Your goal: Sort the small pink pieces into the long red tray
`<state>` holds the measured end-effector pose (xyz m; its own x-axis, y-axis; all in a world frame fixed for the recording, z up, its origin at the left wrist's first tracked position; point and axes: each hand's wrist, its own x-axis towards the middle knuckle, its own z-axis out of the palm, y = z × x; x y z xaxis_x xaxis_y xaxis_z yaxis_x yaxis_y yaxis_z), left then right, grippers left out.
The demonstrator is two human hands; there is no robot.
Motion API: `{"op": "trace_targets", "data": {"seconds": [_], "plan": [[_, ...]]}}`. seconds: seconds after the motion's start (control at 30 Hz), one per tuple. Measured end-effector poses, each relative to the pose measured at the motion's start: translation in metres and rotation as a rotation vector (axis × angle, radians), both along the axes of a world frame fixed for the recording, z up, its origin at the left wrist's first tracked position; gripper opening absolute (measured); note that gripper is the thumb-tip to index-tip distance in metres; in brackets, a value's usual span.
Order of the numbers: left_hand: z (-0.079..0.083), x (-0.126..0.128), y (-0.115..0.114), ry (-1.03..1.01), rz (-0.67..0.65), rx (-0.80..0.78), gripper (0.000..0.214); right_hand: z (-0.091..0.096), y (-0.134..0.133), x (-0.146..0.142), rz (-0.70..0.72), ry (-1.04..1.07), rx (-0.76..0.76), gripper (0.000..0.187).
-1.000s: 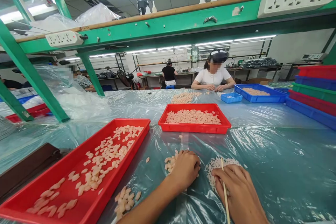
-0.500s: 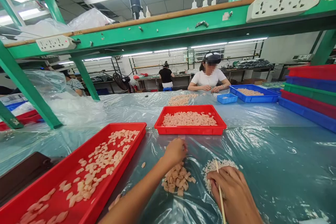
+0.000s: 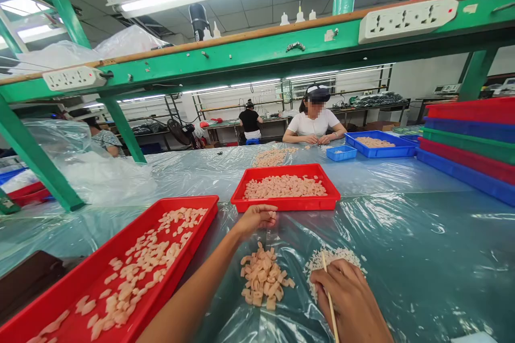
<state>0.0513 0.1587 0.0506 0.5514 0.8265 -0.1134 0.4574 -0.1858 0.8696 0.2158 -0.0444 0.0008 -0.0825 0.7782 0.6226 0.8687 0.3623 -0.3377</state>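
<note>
Left hand (image 3: 256, 218) reaches out over the plastic-sheeted counter (image 3: 422, 246), just short of the near wall of the far red rectangular plastic tray (image 3: 286, 203), which is full of pale pink small moulded pieces. Fingers are curled loosely inward; whether they pinch a piece cannot be told. Right hand (image 3: 349, 305) sits at the near edge of the counter, closed around a thin wooden stick (image 3: 329, 300) that rises between the fingers, its tip over a flat scatter of tiny white bits (image 3: 333, 258).

Between the two hands lies a loose heap of pale pink small pieces (image 3: 262, 280), resting on the sheet, apart from both trays. A long red plastic tray (image 3: 80, 292) runs along the near left side, holding sparse pieces of the same kind.

Across the counter a person in a white shirt (image 3: 313, 122) works beside a blue plastic tray (image 3: 380, 144); stacked red, blue and green trays (image 3: 470, 139) stand at the right edge.

Risks, as judged: the sheet is wrinkled and slick, so a forearm sweep could scatter the pink heap into the white bits and mix the two. The left forearm passes close beside the heap, so a drag back would likely knock pieces off. The stick tip could snag or pierce the film. Pieces near the long tray's rim could spill if that tray gets bumped.
</note>
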Motion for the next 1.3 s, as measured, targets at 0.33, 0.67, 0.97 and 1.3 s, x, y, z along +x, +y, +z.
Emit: {"op": "trace_targets", "data": {"seconds": [0.33,0.67,0.97,1.3], "plan": [[0.002,-0.009,-0.024,-0.314,-0.129,-0.296,0.013,-0.001,0.0,-0.005,0.005,0.023,-0.015,0.024],[0.006,-0.011,-0.032,-0.31,-0.174,-0.273,0.016,-0.001,0.002,-0.005,0.017,-0.017,0.001,0.023],[0.001,-0.016,-0.035,0.049,-0.303,-0.07,0.016,-0.007,0.002,-0.001,0.036,-0.049,0.041,0.024],[0.023,-0.059,-0.024,0.311,-0.097,0.086,0.022,-0.009,0.002,-0.005,0.076,0.002,0.073,0.026]]}}
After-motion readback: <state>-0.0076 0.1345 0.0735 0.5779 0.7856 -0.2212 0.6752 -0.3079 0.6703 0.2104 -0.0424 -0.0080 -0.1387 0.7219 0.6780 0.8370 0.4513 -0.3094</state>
